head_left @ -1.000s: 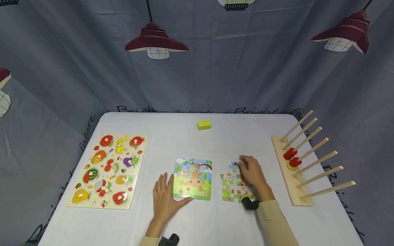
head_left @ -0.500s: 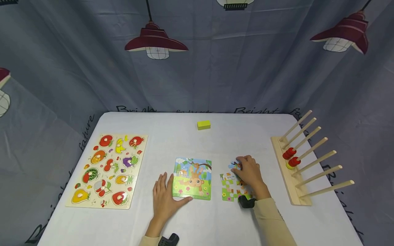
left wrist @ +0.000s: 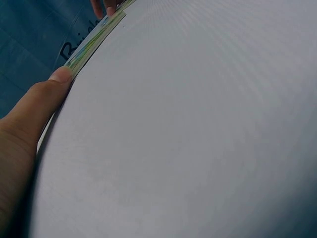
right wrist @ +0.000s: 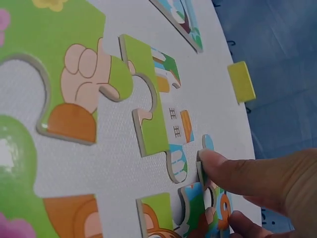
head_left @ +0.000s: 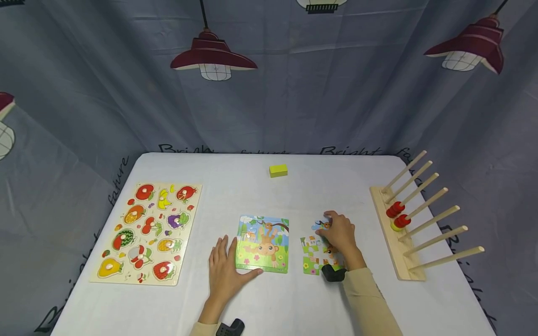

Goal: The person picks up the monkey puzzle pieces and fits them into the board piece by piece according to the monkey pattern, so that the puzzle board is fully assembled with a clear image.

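Note:
On the white table lies a square monkey picture puzzle [head_left: 262, 245], its picture filled in. My left hand [head_left: 227, 270] rests beside its left side, fingers straight and thumb spread along the near edge; in the left wrist view the thumb tip [left wrist: 61, 74] reaches the puzzle's edge. To the right, my right hand [head_left: 342, 235] is over a loose group of jigsaw pieces [head_left: 311, 268] with green, blue and monkey parts. The right wrist view shows its thumb and a finger pinching a tilted blue-and-green jigsaw piece [right wrist: 224, 210], partly hidden by the thumb.
A fruit puzzle board [head_left: 145, 277] lies at the left. At the right stands a wooden peg rack [head_left: 395, 242] with slanting pegs and several red beads [head_left: 395, 210]. A yellow block [head_left: 278, 171] sits near the far edge, before a grey curtain [head_left: 286, 107].
My right hand has shifted slightly left over the loose pieces, and its thumb and finger have come to a piece at the far side of the group. My left hand has stayed put.

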### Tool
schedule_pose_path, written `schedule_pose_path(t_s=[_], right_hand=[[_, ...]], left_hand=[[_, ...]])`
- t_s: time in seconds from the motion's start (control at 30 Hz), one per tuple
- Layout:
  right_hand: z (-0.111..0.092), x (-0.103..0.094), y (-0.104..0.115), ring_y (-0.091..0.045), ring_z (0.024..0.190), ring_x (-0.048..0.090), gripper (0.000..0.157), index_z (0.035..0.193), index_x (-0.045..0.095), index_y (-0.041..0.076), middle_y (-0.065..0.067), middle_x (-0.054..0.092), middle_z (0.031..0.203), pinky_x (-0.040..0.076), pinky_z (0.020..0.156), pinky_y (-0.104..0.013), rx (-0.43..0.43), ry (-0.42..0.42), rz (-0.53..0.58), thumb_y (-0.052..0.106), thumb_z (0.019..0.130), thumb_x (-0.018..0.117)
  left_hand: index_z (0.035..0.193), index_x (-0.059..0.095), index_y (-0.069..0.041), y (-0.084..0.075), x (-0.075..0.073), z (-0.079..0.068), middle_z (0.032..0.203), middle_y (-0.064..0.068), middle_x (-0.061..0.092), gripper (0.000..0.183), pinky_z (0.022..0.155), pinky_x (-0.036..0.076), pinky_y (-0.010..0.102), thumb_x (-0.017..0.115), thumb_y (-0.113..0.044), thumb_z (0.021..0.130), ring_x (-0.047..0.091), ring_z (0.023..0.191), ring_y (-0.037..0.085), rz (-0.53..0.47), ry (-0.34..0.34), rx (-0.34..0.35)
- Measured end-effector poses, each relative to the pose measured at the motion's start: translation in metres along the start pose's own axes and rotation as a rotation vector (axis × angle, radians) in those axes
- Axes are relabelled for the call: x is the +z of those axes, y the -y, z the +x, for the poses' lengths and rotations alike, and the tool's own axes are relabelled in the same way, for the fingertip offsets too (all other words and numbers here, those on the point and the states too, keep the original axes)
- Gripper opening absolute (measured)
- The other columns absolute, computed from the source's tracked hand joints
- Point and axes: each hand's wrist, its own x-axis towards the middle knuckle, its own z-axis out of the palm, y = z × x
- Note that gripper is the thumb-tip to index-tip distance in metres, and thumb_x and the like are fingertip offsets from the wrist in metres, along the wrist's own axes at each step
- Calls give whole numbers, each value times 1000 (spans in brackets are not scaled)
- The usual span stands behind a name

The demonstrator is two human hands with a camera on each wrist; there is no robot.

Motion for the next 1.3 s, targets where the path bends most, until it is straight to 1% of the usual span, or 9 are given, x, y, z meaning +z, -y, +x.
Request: schedule_pose_path(t_s=[0.1, 0.27, 0.4, 0.53, 0.83, 0.97, 1.13, 1.2, 1.3], right_hand=[[1, -1, -1, -38, 95, 54, 63, 121, 55, 4, -21, 61, 106, 38, 82, -51, 17, 8, 14, 29, 68, 77], [2, -2, -3, -31, 85, 53, 50, 110, 63, 4, -20, 59, 98, 41, 71, -42, 16, 7, 47, 27, 68, 78], [2, -3, -3, -26, 79, 49, 43, 104, 66, 4, -18, 53, 96, 39, 63, -36, 16, 16, 59, 27, 69, 77], [2, -4, -5, -26, 81, 46, 42, 105, 65, 3, -19, 50, 101, 38, 64, -33, 19, 36, 109, 25, 70, 76], [1, -11, -10, -27, 86, 51, 27, 108, 64, 7, -16, 56, 100, 44, 67, -33, 11, 103, 214, 20, 84, 63], [3, -7, -18, -29, 96, 53, 24, 108, 65, 10, -16, 58, 108, 46, 69, -36, -19, 78, 254, 21, 88, 59], [15, 11, -41, -21, 87, 58, 30, 109, 66, 15, -12, 63, 105, 48, 66, -32, -120, 22, 289, 35, 89, 56], [16, 12, -42, -16, 80, 56, 33, 109, 65, 16, -9, 63, 101, 46, 59, -28, -120, 8, 315, 39, 87, 56], [12, 4, -29, -13, 75, 53, 32, 110, 65, 14, -9, 64, 98, 45, 57, -25, -85, 8, 380, 35, 88, 56]], left_hand=[[139, 37, -9, 0, 0, 0, 145, 16, 31, 114, 112, 11, 48, 62, -79, 52, 17, 138, 31, -1, 0, 0], [138, 37, -9, 0, -1, 0, 144, 17, 31, 114, 111, 11, 48, 63, -78, 52, 18, 138, 31, -4, -7, 7], [138, 38, -9, 0, -1, 1, 144, 17, 31, 113, 111, 11, 48, 63, -78, 52, 18, 138, 32, -2, -13, 12], [138, 38, -9, 0, -1, 1, 144, 17, 32, 113, 111, 12, 48, 64, -78, 52, 19, 137, 32, 1, -19, 17], [137, 39, -8, 1, -1, 1, 143, 18, 32, 112, 110, 13, 48, 65, -77, 52, 20, 137, 32, 4, -30, 22], [137, 39, -8, 1, -1, 1, 143, 18, 33, 112, 110, 13, 49, 64, -77, 52, 20, 137, 32, 6, -34, 25], [137, 39, -8, 1, 0, 0, 143, 18, 32, 112, 110, 13, 48, 65, -76, 52, 20, 137, 32, 3, -31, 23], [137, 39, -8, 1, 1, 0, 143, 18, 32, 112, 110, 13, 48, 65, -77, 52, 21, 136, 33, 5, -33, 26], [137, 39, -8, 1, 1, -1, 143, 18, 32, 112, 110, 14, 48, 63, -78, 52, 21, 136, 33, 11, -35, 30]])
